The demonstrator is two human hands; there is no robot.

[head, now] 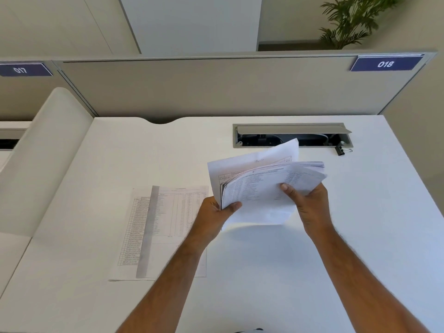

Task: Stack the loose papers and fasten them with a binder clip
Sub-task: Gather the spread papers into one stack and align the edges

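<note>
A bundle of printed papers [259,186] is held above the white desk, its sheets fanned and uneven at the top right. My left hand [217,212] grips the bundle's lower left corner, thumb on top. My right hand [310,200] grips the right side, thumb pressed on the top sheet. Two more printed sheets [165,227] lie flat on the desk to the left, overlapping each other, partly hidden by my left forearm. A black binder clip [341,150] lies on the desk at the back right, apart from both hands.
An open grey cable tray [292,134] is sunk into the desk [276,272] behind the papers. A grey partition [216,87] with the label 018 closes the back. A white rounded divider [48,152] borders the left side.
</note>
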